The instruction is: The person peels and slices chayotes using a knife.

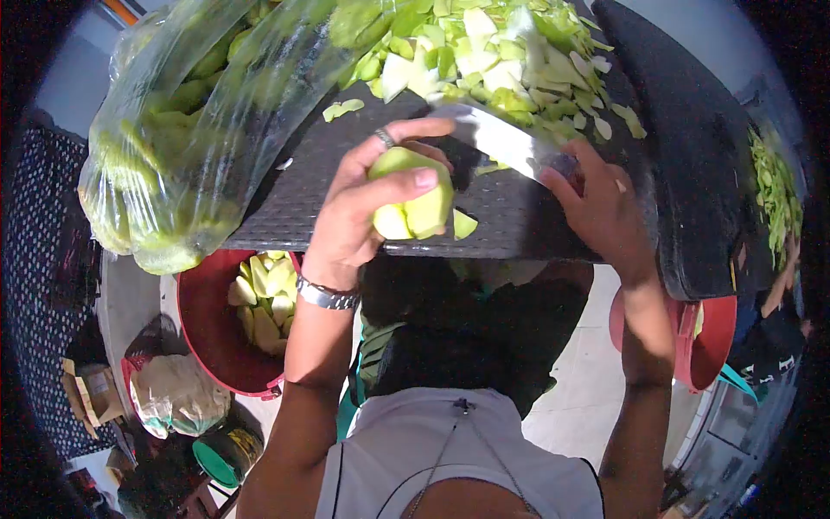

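Note:
My left hand (367, 195) is closed around a pale green peeled fruit (406, 186), with the thumb across its front and the index finger stretched past its top. The fruit has flat cut faces; its exact kind is hard to tell. A knife (497, 138) with a broad, bright blade is in my right hand (596, 203), the fingers wrapped round its dark handle. Its blade points up and left toward the fruit, its tip close to my left index finger. Just right of the fruit, a small cut piece (464, 225) lies on the dark woven tabletop (519, 233).
Peelings (493, 60) are heaped at the table's back. A clear plastic bag (173, 164) of green produce hangs over its left edge. Below left, a red tub (207, 320) holds cut wedges; another red tub (713, 337) stands right. Shredded greens (769, 190) lie farther right, near another person's arm.

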Demonstrator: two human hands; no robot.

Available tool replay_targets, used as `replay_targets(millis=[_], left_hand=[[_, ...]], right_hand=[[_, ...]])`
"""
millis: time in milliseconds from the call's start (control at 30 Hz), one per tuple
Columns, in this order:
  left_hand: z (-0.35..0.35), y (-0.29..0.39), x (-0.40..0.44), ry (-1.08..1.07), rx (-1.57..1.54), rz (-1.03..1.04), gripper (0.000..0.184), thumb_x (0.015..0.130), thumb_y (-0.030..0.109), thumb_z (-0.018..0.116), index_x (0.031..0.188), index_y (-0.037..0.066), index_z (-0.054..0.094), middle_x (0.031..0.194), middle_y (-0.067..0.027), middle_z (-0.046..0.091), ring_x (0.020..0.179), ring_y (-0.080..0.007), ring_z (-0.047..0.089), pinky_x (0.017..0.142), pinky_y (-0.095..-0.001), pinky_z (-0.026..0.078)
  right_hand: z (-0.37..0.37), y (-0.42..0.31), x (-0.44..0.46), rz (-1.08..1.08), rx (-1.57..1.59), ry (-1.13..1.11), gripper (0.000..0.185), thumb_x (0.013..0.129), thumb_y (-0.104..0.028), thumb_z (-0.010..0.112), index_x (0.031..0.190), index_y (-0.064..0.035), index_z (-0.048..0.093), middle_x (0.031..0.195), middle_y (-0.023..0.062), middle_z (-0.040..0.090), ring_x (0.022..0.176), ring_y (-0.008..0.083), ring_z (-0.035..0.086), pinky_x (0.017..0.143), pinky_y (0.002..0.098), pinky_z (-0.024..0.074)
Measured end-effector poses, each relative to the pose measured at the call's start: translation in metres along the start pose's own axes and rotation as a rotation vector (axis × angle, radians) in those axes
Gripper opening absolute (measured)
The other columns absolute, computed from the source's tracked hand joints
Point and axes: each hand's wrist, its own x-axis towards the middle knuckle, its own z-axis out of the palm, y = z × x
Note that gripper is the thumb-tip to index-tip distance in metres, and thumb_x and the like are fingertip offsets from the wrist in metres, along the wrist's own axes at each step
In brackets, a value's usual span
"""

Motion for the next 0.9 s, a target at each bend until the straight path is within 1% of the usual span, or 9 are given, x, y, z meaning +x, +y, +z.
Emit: replay_targets(millis=[67,133,233,333,433,533,633,833,900], left_hand=[[-0.008,0.003,-0.008,0.064,-0.005,0.048,0.051,0.083,0.018,0.07,0.129,-0.002,0.059,0.101,-0.0128,0.065,0.082,-0.0215,0.069,0.064,-0.0357,0.062],[-0.016,0.009,-0.02,0.134,-0.006,0.081,0.051,0.083,0.02,0.07,0.128,-0.002,0.059,0.101,-0.0136,0.065,0.083,-0.0226,0.07,0.063,-0.0372,0.063],[-0.032,0.007,-0.033,0.167,-0.062,0.11,0.051,0.081,0.021,0.069,0.126,-0.002,0.06,0.101,-0.0143,0.064,0.082,-0.0253,0.07,0.062,-0.0372,0.064],[-0.038,0.006,-0.045,0.214,-0.105,0.158,0.059,0.078,0.031,0.07,0.124,-0.004,0.058,0.099,-0.0169,0.063,0.083,-0.0285,0.07,0.057,-0.0379,0.064],[-0.045,0.009,-0.052,0.246,-0.139,0.197,0.069,0.075,0.04,0.071,0.123,-0.006,0.055,0.098,-0.0192,0.06,0.083,-0.0312,0.069,0.053,-0.0395,0.064],[-0.048,0.011,-0.054,0.276,-0.151,0.199,0.068,0.075,0.039,0.071,0.122,-0.006,0.055,0.099,-0.0189,0.06,0.082,-0.0317,0.069,0.053,-0.0398,0.064],[-0.045,0.009,-0.052,0.294,-0.174,0.199,0.063,0.076,0.036,0.072,0.12,-0.006,0.056,0.098,-0.0197,0.06,0.083,-0.0318,0.069,0.054,-0.0398,0.065],[-0.043,0.002,-0.051,0.286,-0.246,0.166,0.059,0.076,0.031,0.071,0.119,-0.007,0.057,0.098,-0.02,0.061,0.083,-0.0308,0.069,0.058,-0.0415,0.066],[-0.044,0.0,-0.054,0.298,-0.25,0.152,0.059,0.076,0.03,0.071,0.12,-0.007,0.056,0.098,-0.0201,0.06,0.084,-0.0311,0.069,0.058,-0.0417,0.066]], right_hand=[[-0.005,-0.006,0.003,0.025,0.186,0.013,0.021,0.088,-0.024,0.074,0.103,-0.0104,0.068,0.1,0.0088,0.067,0.078,0.0304,0.069,0.064,0.0401,0.0549],[-0.018,-0.016,0.009,0.217,0.576,-0.156,0.019,0.087,-0.02,0.075,0.099,-0.0083,0.067,0.089,0.0108,0.067,0.075,0.032,0.069,0.064,0.041,0.055],[-0.007,-0.016,-0.012,0.074,0.599,-0.088,0.023,0.081,-0.013,0.081,0.092,-0.0032,0.063,0.078,0.0111,0.063,0.062,0.0272,0.062,0.058,0.0358,0.0487],[-0.007,-0.014,-0.016,-0.004,0.54,-0.17,0.022,0.081,-0.014,0.08,0.089,-0.0034,0.063,0.078,0.0109,0.063,0.066,0.029,0.062,0.06,0.037,0.0496],[-0.004,-0.017,-0.009,-0.063,0.408,-0.138,0.021,0.081,-0.015,0.079,0.088,-0.0035,0.064,0.08,0.0117,0.063,0.074,0.0317,0.063,0.063,0.0389,0.0504],[0.004,-0.002,0.014,-0.136,0.306,-0.094,0.02,0.081,-0.015,0.079,0.089,-0.0033,0.066,0.086,0.0131,0.064,0.082,0.0335,0.064,0.067,0.0417,0.0512],[0.039,0.024,0.036,-0.006,0.195,0.045,0.021,0.082,-0.017,0.078,0.095,-0.0038,0.068,0.092,0.0137,0.066,0.086,0.0359,0.064,0.072,0.0436,0.052],[0.094,0.068,0.096,0.001,0.09,0.17,0.021,0.085,-0.018,0.076,0.101,-0.0068,0.07,0.099,0.0129,0.068,0.092,0.0348,0.067,0.078,0.0418,0.0547],[0.114,0.087,0.112,-0.154,0.049,0.303,0.021,0.086,-0.02,0.076,0.102,-0.0078,0.07,0.102,0.0117,0.068,0.094,0.0333,0.067,0.079,0.0415,0.0553]])
